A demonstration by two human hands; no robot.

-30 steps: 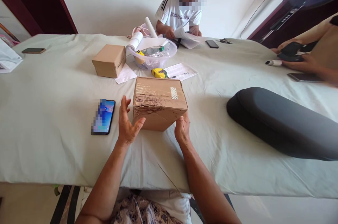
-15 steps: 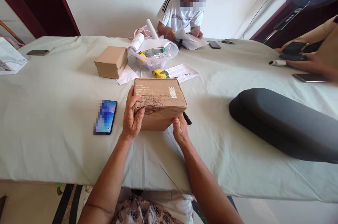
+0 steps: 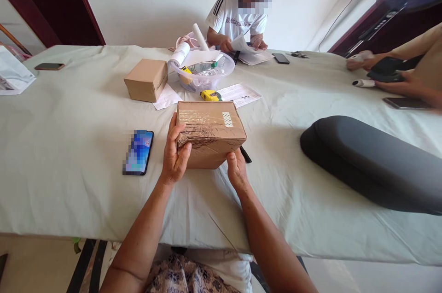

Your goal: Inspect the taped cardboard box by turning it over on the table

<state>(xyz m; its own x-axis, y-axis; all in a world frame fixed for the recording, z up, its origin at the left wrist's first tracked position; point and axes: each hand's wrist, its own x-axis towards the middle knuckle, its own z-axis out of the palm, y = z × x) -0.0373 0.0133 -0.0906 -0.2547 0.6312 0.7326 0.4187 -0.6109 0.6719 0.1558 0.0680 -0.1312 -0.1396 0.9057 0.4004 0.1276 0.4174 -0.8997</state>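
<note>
Left hand (image 3: 175, 157) now clamped on near-left corner of taped box (image 3: 210, 132); a second ago open, off box. Right hand (image 3: 236, 171) grips near-right corner, unchanged. Box sits mid-tabletop (image 3: 69, 145), toward near edge, barely shifted. Phone (image 3: 138, 152) left of box. Smaller box (image 3: 146, 79), bowl (image 3: 203, 72) beyond, unchanged.

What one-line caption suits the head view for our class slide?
Both hands, left hand and right hand, grip a taped brown cardboard box on a pale cloth-covered table.
</note>
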